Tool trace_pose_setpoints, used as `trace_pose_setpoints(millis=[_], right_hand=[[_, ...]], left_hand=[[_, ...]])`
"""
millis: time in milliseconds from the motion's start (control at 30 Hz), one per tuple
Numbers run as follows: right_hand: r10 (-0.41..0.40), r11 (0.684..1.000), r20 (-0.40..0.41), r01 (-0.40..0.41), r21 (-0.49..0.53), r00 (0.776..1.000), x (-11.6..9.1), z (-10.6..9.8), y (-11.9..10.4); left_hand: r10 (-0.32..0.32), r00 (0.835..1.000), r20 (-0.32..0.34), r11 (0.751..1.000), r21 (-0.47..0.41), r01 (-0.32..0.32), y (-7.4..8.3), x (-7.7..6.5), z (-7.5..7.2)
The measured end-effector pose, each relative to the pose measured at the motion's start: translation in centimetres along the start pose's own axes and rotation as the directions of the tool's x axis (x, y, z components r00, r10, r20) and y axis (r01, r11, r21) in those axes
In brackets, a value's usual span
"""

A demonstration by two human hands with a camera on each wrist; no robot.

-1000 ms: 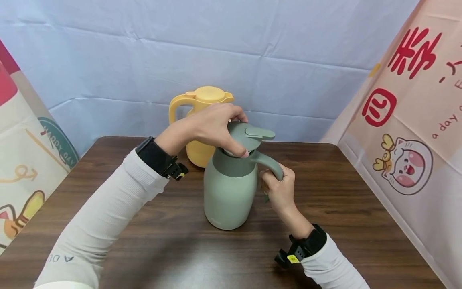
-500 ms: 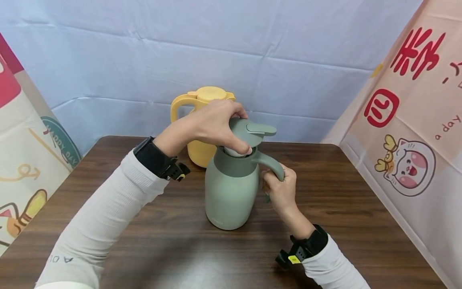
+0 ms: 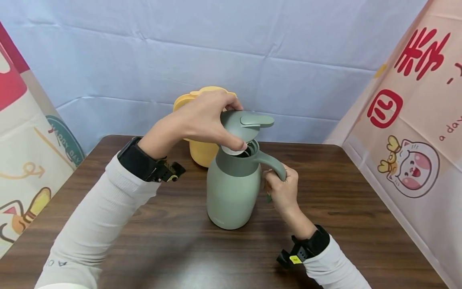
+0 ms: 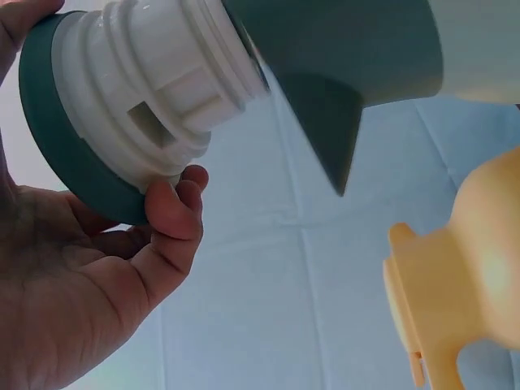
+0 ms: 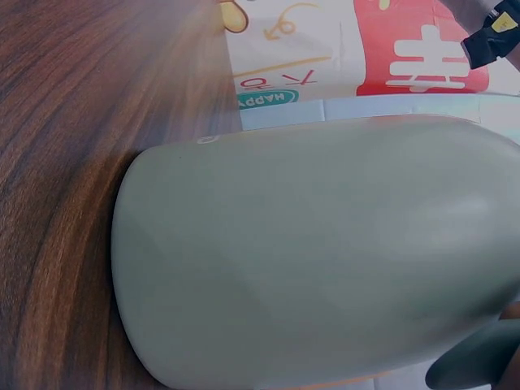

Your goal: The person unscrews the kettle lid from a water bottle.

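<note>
A green thermos jug [image 3: 231,196] stands upright on the brown wooden table [image 3: 173,241]. My left hand [image 3: 205,118] grips its round lid [image 3: 238,124] by the edge, tilted just above the mouth, whose dark opening shows at the right. In the left wrist view the lid's white threaded plug [image 4: 154,81] points at the jug's spout [image 4: 325,122]; the plug's tip is close to the rim, and whether they touch is unclear. My right hand [image 3: 283,186] holds the jug's handle [image 3: 270,161]. The right wrist view shows mostly the jug's smooth side [image 5: 309,252].
Behind the green jug stands a yellow jug [image 3: 202,152], partly covered by my left hand. A pale blue cloth [image 3: 144,60] hangs behind the table, and printed cloths [image 3: 404,120] hang at both sides.
My left hand has raised the lid up and slightly left, tilting it, and the jug's mouth now shows. The right hand keeps its hold on the handle.
</note>
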State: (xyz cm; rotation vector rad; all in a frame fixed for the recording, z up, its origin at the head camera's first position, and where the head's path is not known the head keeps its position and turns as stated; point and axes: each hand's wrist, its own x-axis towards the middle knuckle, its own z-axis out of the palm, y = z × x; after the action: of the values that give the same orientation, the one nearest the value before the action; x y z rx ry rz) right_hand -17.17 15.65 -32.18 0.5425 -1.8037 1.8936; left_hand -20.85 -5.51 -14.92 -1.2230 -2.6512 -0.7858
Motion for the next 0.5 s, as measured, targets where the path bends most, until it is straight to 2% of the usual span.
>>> trace_pose_setpoints(millis=[200,367,500], right_hand=[[0.002,1.0,-0.005,-0.002,0.016,1.0,0.0,0.0,0.1],[-0.015,1.0,0.002,0.015,0.024,1.0,0.0,0.0,0.2],[-0.017,1.0,0.005,0.017,0.007,1.0,0.0,0.0,0.2]], left_hand=[[-0.025,0.998,-0.052,0.999,0.039,0.027,-0.1,-1.0,-0.5],[-0.066,0.996,-0.052,0.997,0.034,0.068,-0.2,-2.0,-0.8],[-0.068,0.996,-0.053,0.997,0.03,0.07,-0.6,-2.8,-1.0]])
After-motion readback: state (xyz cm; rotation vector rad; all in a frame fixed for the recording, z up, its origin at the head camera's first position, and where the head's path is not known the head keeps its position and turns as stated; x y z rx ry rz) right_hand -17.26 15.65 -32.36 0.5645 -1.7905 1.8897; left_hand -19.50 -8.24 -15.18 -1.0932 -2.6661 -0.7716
